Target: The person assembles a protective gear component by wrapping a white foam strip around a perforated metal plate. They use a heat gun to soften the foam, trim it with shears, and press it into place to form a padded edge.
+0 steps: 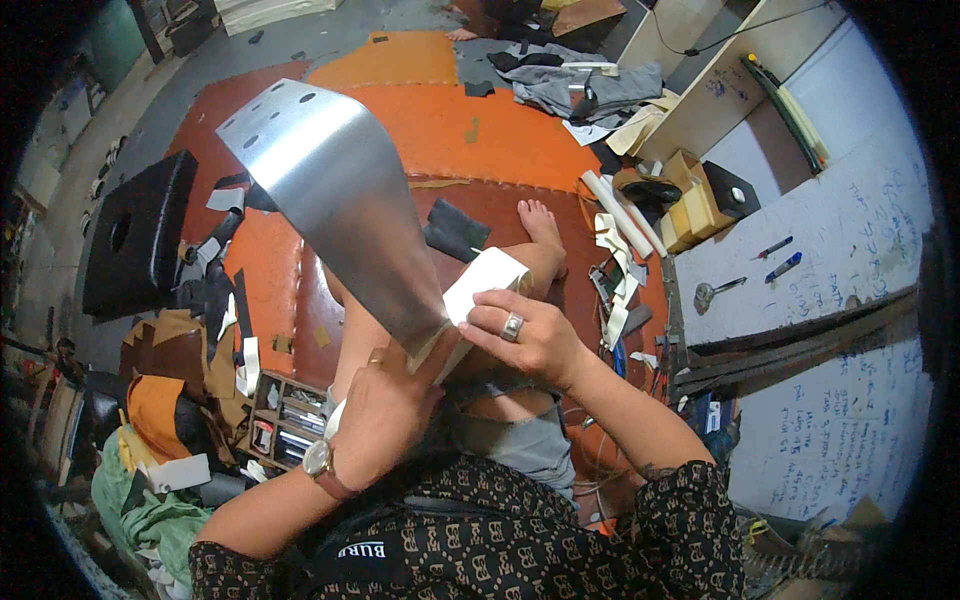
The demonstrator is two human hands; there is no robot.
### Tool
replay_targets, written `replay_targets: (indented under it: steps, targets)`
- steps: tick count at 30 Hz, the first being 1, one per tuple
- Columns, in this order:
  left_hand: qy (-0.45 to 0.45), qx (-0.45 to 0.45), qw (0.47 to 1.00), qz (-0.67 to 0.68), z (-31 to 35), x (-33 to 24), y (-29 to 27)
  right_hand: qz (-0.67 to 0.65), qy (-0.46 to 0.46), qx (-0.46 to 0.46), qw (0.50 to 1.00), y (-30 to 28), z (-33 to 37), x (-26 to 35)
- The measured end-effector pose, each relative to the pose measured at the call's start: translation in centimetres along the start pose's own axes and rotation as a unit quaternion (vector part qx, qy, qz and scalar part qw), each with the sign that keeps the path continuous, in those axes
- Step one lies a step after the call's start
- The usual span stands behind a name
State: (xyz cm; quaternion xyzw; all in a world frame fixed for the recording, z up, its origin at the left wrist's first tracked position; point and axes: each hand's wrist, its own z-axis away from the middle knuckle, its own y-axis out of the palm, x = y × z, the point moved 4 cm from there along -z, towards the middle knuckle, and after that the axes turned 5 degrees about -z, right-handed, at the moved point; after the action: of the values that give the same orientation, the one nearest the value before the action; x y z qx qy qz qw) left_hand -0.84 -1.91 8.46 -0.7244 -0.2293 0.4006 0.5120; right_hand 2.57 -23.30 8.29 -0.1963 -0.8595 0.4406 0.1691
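Observation:
A wide bent metal plate (pixel 345 190) with several holes near its far end rises from my lap, curving up and away to the left. White sheet material (pixel 485 285) lies against its lower end, over my legs. My left hand (pixel 385 415), with a watch on the wrist, is closed round the lower end of the plate; part of its grip is hidden. My right hand (pixel 525 340), wearing a ring, pinches the near right edge of the white material. A dark folded piece (pixel 455 230) lies on the floor just beyond it.
Left stand a black padded panel (pixel 138 235) and a tool tray (pixel 285 425). Leather scraps (pixel 170 370) and green cloth (pixel 145 510) lie nearby. To the right are white rolls (pixel 625 215), a cardboard box (pixel 690 200) and a written-on white board (pixel 790 270) with pens.

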Motion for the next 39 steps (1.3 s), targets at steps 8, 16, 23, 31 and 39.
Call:
replay_targets:
  steps: [8, 16, 23, 31, 39]
  targets:
    - [0.002, 0.054, 0.997, -0.057, 1.4, -0.3, -0.3, -0.035, 0.069, -0.038, 0.996, -0.9, 1.3, 0.6]
    - [0.019, 0.027, 0.999, -0.023, 1.2, -0.5, -0.3, -0.072, 0.693, -0.019, 0.717, 9.7, 29.3, -1.1]
    - [0.022, 0.006, 1.0, -0.011, 0.9, -0.1, 0.1, -0.159, 0.784, 0.272, 0.535, 22.1, 40.1, 11.4]
    - [0.03, 0.012, 0.999, -0.037, 0.9, -0.4, -0.4, -0.133, 0.795, 0.246, 0.538, 22.6, 39.4, 10.6]
    - [0.026, 0.017, 0.998, -0.048, 1.0, -0.4, -0.9, -0.137, 0.772, 0.082, 0.616, 14.4, 38.2, 4.9]
